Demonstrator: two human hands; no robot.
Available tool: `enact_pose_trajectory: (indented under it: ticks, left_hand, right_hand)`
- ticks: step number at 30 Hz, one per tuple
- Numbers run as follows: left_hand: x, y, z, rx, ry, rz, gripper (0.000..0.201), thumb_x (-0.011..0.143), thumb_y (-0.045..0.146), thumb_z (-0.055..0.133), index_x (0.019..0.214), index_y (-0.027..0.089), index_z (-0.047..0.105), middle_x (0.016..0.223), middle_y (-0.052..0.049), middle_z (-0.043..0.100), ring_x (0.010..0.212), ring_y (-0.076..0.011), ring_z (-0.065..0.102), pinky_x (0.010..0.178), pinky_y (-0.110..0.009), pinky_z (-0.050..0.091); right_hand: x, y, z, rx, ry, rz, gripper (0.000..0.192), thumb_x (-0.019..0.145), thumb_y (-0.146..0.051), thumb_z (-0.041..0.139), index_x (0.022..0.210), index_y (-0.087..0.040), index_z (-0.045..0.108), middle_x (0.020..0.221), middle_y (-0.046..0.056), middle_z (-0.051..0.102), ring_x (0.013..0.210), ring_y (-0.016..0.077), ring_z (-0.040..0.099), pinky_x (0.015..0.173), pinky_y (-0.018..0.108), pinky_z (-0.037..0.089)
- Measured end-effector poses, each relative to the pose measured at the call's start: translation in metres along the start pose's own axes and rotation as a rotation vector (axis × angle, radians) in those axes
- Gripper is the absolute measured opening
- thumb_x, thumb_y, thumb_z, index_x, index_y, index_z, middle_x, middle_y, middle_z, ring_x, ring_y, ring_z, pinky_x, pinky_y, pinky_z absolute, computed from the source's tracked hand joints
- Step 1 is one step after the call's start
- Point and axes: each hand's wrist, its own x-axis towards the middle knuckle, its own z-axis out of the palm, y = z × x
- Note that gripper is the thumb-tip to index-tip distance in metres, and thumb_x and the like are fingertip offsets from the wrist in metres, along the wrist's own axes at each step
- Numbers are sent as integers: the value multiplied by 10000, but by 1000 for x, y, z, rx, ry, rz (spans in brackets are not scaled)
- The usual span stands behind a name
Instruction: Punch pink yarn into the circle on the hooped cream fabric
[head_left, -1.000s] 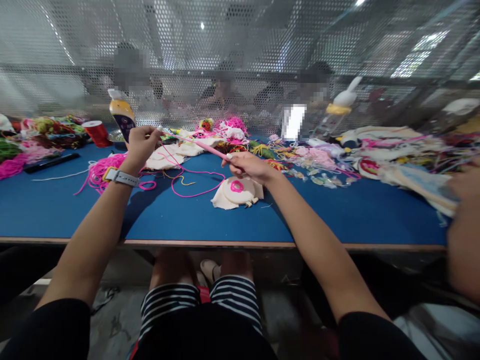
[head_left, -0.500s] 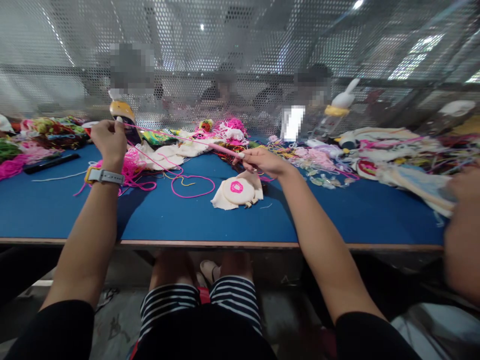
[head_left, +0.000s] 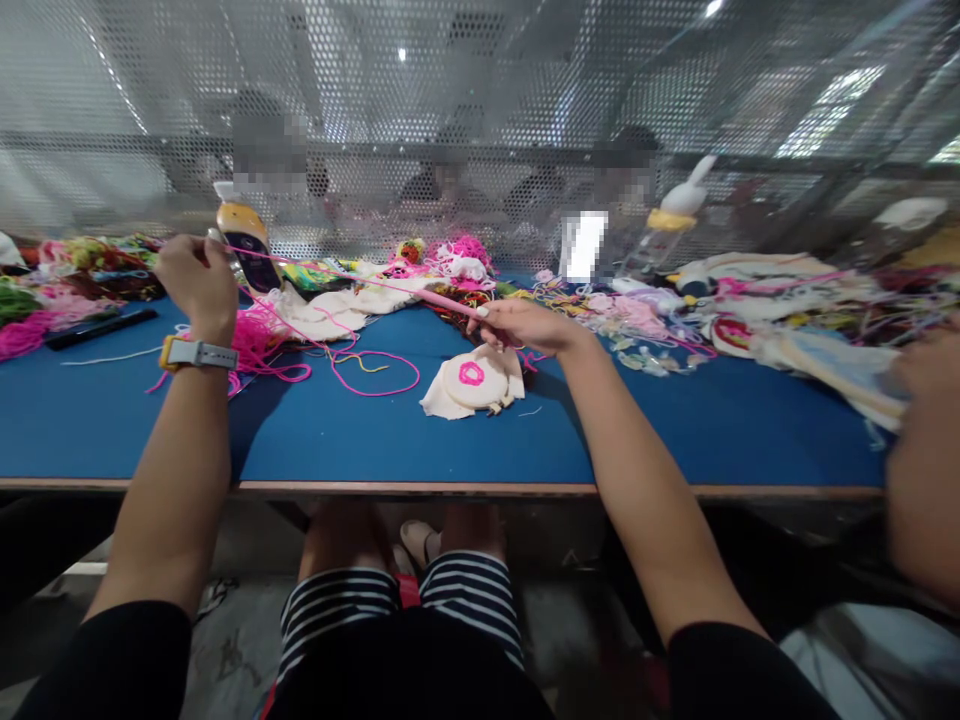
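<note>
My left hand [head_left: 195,280] is raised at the left, its fingers pinched on a strand of pink yarn [head_left: 300,262]. That strand runs across to the tip of a pink punch needle [head_left: 444,300], which my right hand [head_left: 521,326] grips by its other end. Just below my right hand lies an embroidery hoop [head_left: 475,384] with cream cloth and a small pink ring worked on it. A loose loop of the yarn lies on the blue table [head_left: 420,450], leading back to a pink yarn heap [head_left: 259,345] beside my left wrist.
Tangled yarn [head_left: 97,265] and a black pen [head_left: 101,329] lie at the left. Along the back stand a yellow-topped bottle [head_left: 244,235] and a rabbit-eared bottle [head_left: 675,215]. At the right edge another person's arm [head_left: 926,470] is over a larger hoop [head_left: 832,365].
My left hand has moved a little to the left, drawing the yarn with it. The loop on the table has shifted slightly left. My right hand stays nearly in place.
</note>
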Motion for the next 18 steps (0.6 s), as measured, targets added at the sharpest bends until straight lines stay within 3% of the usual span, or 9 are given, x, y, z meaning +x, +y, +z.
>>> enact_pose_trajectory:
  ticks: [10,18]
  left_hand:
    - [6,-6,-5,-39,75,-66,174,879,221,464,756,125,540,821,-55,595,816,-182,520,791,-340,319]
    - [11,-11,-8,-17,107,-171,182,873,196,442,846,88,585,878,-95,633,869,-214,553,836,-377,328]
  right_hand:
    - [-4,-5,-1,-181,-245,56,222,809,-357,622,824,-145,686,631,11,588,545,85,493,488,193,349]
    - [-8,-4,-6,-166,-247,28,238,846,-378,574,849,-154,655,627,-4,582,560,82,497,510,195,358]
